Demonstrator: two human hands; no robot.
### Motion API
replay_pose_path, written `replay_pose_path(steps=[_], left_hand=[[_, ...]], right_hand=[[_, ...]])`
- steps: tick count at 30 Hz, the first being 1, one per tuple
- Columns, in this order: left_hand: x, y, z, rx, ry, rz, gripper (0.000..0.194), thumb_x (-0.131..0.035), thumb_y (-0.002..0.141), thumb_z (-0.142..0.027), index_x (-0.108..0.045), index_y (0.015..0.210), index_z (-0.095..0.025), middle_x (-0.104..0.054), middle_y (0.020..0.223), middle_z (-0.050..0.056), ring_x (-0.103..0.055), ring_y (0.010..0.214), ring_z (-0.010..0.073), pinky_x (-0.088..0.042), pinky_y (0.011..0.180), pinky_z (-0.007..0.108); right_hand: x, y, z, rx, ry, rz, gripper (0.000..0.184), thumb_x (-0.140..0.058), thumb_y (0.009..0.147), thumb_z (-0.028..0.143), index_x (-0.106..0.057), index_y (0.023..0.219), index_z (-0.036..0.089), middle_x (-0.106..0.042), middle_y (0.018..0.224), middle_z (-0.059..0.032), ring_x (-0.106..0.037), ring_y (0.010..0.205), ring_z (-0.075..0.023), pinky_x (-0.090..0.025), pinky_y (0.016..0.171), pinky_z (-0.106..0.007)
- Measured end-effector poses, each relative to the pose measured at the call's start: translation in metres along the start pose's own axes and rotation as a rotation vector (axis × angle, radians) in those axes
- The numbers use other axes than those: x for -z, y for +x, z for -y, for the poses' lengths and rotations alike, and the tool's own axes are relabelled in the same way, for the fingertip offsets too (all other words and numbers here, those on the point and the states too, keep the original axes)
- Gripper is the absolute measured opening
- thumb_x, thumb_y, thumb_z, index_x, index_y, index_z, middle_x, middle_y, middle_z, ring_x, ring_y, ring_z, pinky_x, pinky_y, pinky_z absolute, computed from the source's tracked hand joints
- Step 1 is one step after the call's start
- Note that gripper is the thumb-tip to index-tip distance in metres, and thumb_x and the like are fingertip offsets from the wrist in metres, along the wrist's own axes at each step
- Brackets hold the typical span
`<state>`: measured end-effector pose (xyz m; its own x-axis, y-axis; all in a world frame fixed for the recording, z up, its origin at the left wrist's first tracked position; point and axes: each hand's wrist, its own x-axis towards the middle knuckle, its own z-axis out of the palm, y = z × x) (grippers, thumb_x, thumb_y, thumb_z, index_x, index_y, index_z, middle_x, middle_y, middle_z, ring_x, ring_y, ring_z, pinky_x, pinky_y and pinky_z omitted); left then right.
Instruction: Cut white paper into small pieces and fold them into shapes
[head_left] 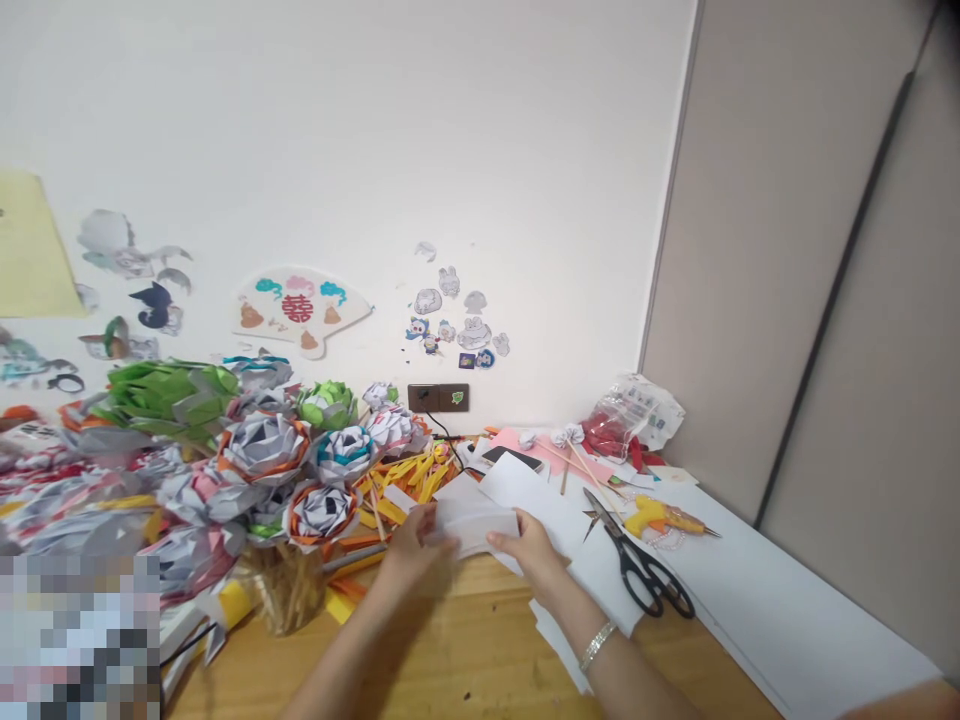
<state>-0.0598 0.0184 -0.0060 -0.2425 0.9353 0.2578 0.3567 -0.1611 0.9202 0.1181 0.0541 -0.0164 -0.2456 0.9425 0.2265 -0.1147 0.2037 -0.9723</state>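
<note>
Both my hands hold one folded white paper [474, 525] above the wooden table [465, 660]. My left hand [411, 552] pinches its left edge with fingers closed on it. My right hand [529, 552] grips its right edge, thumb on top; a silver bracelet [598, 645] sits on that wrist. More white sheets [585, 560] lie under and to the right of my hands.
Black-handled scissors [637, 562] and a yellow glue gun [660, 517] lie on the white sheets to the right. Several folded paper flowers [262, 450] stand in a jar at left, with yellow paper strips [409, 480] behind. A plastic bag [630, 415] sits by the wall corner.
</note>
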Motion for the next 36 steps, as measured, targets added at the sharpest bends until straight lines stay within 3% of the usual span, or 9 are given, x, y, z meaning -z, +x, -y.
replay_pose_path(steps=[3,6,12,18,25,29,32,36], left_hand=[[-0.01,-0.003,0.007,0.017,-0.042,-0.001,0.056,-0.063,0.055,-0.017,-0.046,0.108,-0.014,-0.063,0.098,0.01,-0.063,0.086,0.0207,-0.051,0.073,0.03],[-0.018,-0.008,0.009,0.021,-0.05,-0.029,0.061,-0.06,0.056,-0.015,-0.041,0.114,-0.013,-0.061,0.1,0.011,-0.062,0.091,0.0204,-0.05,0.077,0.03],[-0.023,-0.01,0.01,0.012,0.026,-0.051,0.059,-0.054,0.056,-0.012,-0.042,0.113,-0.016,-0.062,0.098,0.006,-0.061,0.075,0.0174,-0.049,0.071,0.031],[-0.026,-0.009,0.013,-0.017,0.098,-0.064,0.058,-0.05,0.057,-0.007,-0.043,0.114,-0.013,-0.056,0.115,0.012,-0.056,0.1,0.0205,-0.044,0.084,0.03],[-0.025,-0.016,0.008,-0.117,0.203,-0.063,0.06,-0.048,0.058,-0.004,-0.047,0.117,-0.014,-0.053,0.119,0.011,-0.048,0.112,0.0231,-0.036,0.096,0.037],[-0.024,-0.016,0.012,-0.22,0.274,-0.032,0.052,-0.048,0.059,-0.002,-0.059,0.105,-0.021,-0.057,0.105,0.007,-0.053,0.104,0.0223,-0.038,0.095,0.039],[-0.024,-0.017,0.014,-0.259,0.314,-0.056,0.05,-0.046,0.059,0.0,-0.061,0.103,-0.021,-0.053,0.107,0.007,-0.051,0.107,0.0229,-0.038,0.096,0.041],[-0.023,-0.018,0.014,-0.294,0.344,-0.074,0.048,-0.045,0.062,0.0,-0.06,0.103,-0.02,-0.053,0.111,0.008,-0.049,0.109,0.0239,-0.038,0.097,0.042]], right_hand=[[-0.002,-0.002,-0.003,-0.014,-0.032,0.05,0.022,-0.066,0.051,0.014,-0.061,0.072,0.017,-0.063,0.072,-0.001,-0.058,0.078,-0.0229,-0.045,0.07,-0.031],[-0.005,-0.003,-0.006,-0.02,-0.041,0.04,0.041,-0.062,0.05,0.009,-0.06,0.09,0.017,-0.064,0.085,-0.0033,-0.057,0.09,-0.0233,-0.045,0.072,-0.03],[-0.011,0.001,-0.013,-0.009,-0.072,-0.011,0.046,-0.051,0.048,0.006,-0.057,0.092,0.017,-0.061,0.085,-0.003,-0.057,0.091,-0.0216,-0.045,0.078,-0.03],[-0.009,0.002,-0.015,0.017,-0.158,-0.111,0.05,-0.041,0.046,0.009,-0.056,0.093,0.018,-0.059,0.093,-0.0038,-0.055,0.09,-0.0229,-0.044,0.076,-0.03],[-0.008,-0.002,-0.014,0.118,-0.223,-0.103,0.054,-0.04,0.047,0.006,-0.06,0.096,0.019,-0.059,0.097,-0.0038,-0.053,0.096,-0.0223,-0.042,0.083,-0.03],[-0.009,-0.005,-0.011,0.2,-0.24,-0.073,0.042,-0.045,0.052,0.005,-0.067,0.083,0.021,-0.061,0.091,-0.0026,-0.052,0.097,-0.0218,-0.036,0.092,-0.032],[-0.01,-0.006,-0.011,0.19,-0.219,-0.095,0.021,-0.051,0.066,0.017,-0.065,0.081,0.019,-0.062,0.09,-0.0048,-0.053,0.093,-0.0224,-0.039,0.087,-0.034],[-0.011,-0.003,-0.015,0.135,-0.172,-0.128,0.019,-0.049,0.074,0.029,-0.06,0.084,0.018,-0.063,0.091,-0.0061,-0.055,0.09,-0.0218,-0.041,0.082,-0.033]])
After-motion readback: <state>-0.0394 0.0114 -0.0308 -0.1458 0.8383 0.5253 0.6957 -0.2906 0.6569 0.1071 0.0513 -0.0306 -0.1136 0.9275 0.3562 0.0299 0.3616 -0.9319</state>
